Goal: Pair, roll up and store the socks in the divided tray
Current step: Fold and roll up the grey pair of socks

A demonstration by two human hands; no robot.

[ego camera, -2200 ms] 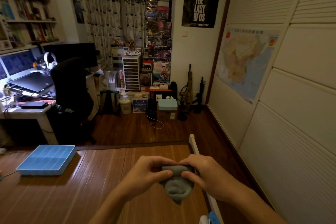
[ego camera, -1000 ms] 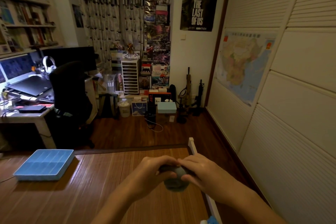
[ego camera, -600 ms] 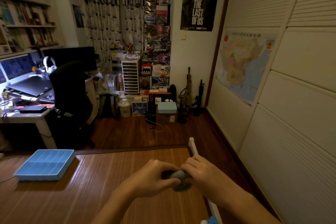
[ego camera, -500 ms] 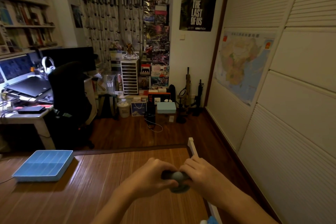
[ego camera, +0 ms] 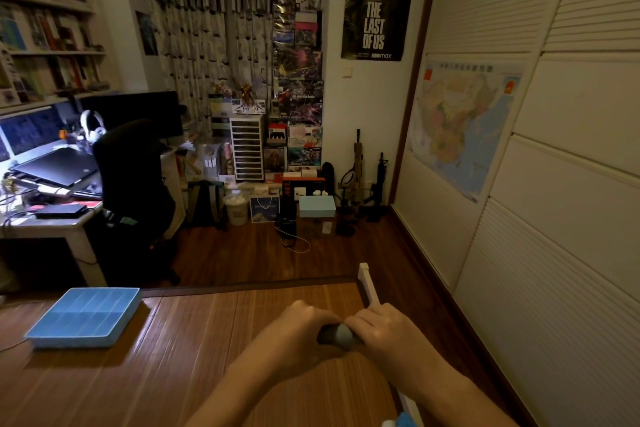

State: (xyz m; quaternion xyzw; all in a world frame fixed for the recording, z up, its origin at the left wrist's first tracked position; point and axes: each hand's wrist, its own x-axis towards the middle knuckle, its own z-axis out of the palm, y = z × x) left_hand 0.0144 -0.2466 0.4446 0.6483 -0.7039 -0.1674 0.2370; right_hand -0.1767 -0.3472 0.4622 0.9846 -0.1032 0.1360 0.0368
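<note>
A grey sock bundle (ego camera: 337,335) is rolled into a small ball, held between both hands above the wooden mat. My left hand (ego camera: 300,329) curls around its left side. My right hand (ego camera: 381,330) grips its right side, fingers over the top. Most of the bundle is hidden by my fingers. The blue divided tray (ego camera: 85,316) lies on the mat at the far left, well away from my hands; its compartments look bare.
A brown bamboo mat (ego camera: 166,367) covers the surface under my hands. A white rail (ego camera: 367,286) runs along its right edge, and a blue-and-white item (ego camera: 398,422) shows at the bottom edge. Beyond are a black chair (ego camera: 133,180), a desk and a white slatted wall.
The loose hanging end of the grey sock has been tucked in, leaving a compact ball. Both hands have closed tighter around it and lowered a little.
</note>
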